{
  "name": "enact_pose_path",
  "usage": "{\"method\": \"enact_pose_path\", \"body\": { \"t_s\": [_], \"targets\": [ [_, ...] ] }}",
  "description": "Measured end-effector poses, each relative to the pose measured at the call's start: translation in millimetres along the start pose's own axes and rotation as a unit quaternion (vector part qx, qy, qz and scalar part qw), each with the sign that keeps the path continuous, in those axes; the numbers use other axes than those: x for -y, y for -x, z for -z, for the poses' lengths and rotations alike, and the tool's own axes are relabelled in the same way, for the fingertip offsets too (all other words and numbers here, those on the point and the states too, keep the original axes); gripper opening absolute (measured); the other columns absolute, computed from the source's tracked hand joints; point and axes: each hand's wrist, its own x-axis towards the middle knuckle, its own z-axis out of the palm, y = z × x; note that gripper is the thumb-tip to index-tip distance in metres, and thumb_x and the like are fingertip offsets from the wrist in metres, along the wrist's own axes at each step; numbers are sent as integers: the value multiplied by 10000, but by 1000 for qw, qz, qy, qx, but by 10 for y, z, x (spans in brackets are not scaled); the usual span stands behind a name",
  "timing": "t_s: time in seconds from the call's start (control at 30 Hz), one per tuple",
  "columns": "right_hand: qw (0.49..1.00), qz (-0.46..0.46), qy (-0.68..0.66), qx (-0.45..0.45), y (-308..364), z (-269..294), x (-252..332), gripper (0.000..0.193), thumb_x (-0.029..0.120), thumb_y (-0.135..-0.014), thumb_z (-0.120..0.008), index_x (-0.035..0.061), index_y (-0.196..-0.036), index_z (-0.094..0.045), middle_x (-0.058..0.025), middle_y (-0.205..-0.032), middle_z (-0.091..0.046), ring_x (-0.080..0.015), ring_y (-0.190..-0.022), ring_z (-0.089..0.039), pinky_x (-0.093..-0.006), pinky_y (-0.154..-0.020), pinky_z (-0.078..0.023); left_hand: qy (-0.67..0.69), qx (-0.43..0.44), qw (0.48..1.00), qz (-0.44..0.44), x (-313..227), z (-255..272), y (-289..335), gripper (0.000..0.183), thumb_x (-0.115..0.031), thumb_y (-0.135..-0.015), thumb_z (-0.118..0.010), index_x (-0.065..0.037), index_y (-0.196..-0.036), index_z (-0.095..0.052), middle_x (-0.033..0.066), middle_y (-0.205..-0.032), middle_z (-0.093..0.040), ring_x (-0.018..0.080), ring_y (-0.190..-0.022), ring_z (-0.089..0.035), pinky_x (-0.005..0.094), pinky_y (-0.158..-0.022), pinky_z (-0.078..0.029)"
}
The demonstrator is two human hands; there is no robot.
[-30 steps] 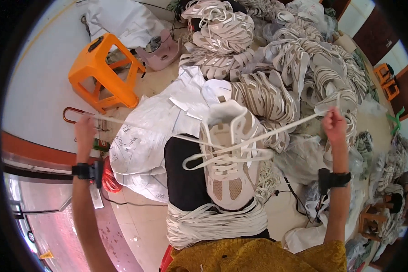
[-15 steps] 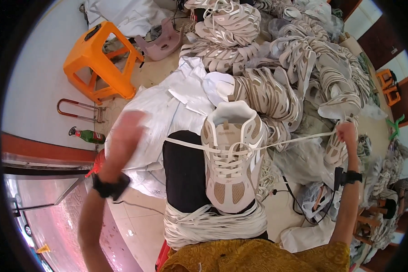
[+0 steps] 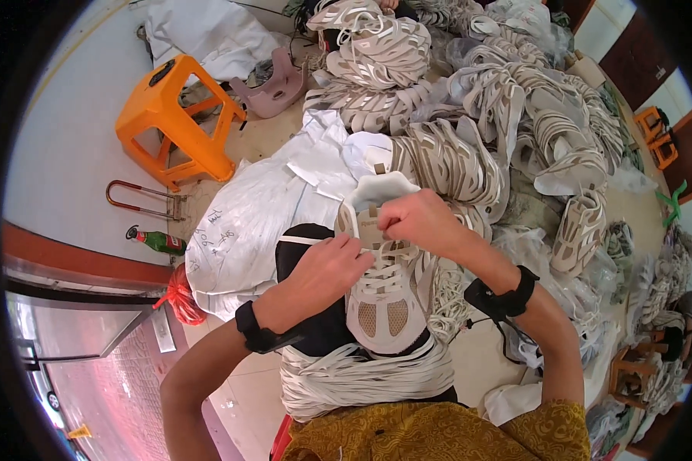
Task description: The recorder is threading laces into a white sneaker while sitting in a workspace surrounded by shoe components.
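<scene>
A beige and white sneaker [image 3: 388, 311] rests upright on my black-trousered thigh, its toe toward me. White laces [image 3: 382, 275] cross its front. At the left side of the lacing, my left hand [image 3: 323, 273] is closed in a pinch, and a length of shoelace [image 3: 298, 240] trails from it to the left. My right hand [image 3: 419, 221] is bent over the shoe's tongue [image 3: 367, 221] at the upper eyelets, its fingers pinched together. What those fingers hold is hidden. A thick bundle of loose white laces [image 3: 361, 384] lies across my lap.
Rows of stacked shoe uppers [image 3: 454, 161] cover the floor ahead and to the right. A white sack [image 3: 242, 223] lies left of my knees. Farther left are an orange stool [image 3: 169, 115], a green bottle [image 3: 161, 241] and a red plastic bundle [image 3: 182, 296]. A single sneaker [image 3: 579, 234] stands at right.
Both hands have come inward from wide apart, where they pulled the lace ends out taut, to the front of the shoe. The taut lace is now slack and mostly covered by my hands.
</scene>
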Motion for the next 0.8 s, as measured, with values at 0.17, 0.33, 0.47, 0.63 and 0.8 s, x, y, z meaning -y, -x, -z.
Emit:
{"method": "enact_pose_path", "body": {
  "t_s": [0.17,0.33,0.47,0.63,0.8],
  "targets": [
    [989,27,134,56,124,-82,25,149,102,-601,-609,87,-750,-613,-46,-672,-609,-199,-598,-585,-286,-541,-451,23,-27,999,-24,52,-60,45,166,-40,-628,-535,-6,-773,-462,93,-696,-431,241,-681,-484,304,-538,-424],
    [986,70,154,2,225,-139,9,178,102,-592,-604,88,-769,-595,-42,-651,-595,-230,-596,-578,-321,-516,-447,-38,-48,998,-20,50,-99,49,204,-54,-616,-541,-6,-795,-457,95,-711,-444,231,-669,-491,287,-529,-428],
    [923,214,304,-98,300,27,-5,109,84,-619,-593,69,-728,-594,-45,-667,-590,-214,-594,-582,-308,-504,-451,-114,-66,991,8,11,-195,152,157,-90,-653,-529,-35,-779,-452,69,-700,-445,190,-665,-484,264,-566,-429],
    [962,102,162,-193,373,400,-387,23,65,-662,-533,65,-664,-556,-71,-692,-586,-228,-567,-575,-338,-473,-445,-128,-77,988,26,-39,-222,139,148,-95,-652,-535,-44,-767,-458,54,-655,-441,188,-646,-480,273,-571,-416],
    [976,163,94,-109,263,-88,118,57,65,-640,-590,73,-696,-582,-42,-646,-570,-218,-599,-574,-310,-512,-450,-143,-57,988,-1,-42,-198,159,149,-99,-647,-540,-50,-763,-461,45,-645,-442,176,-618,-473,273,-551,-408]
  ]
}}
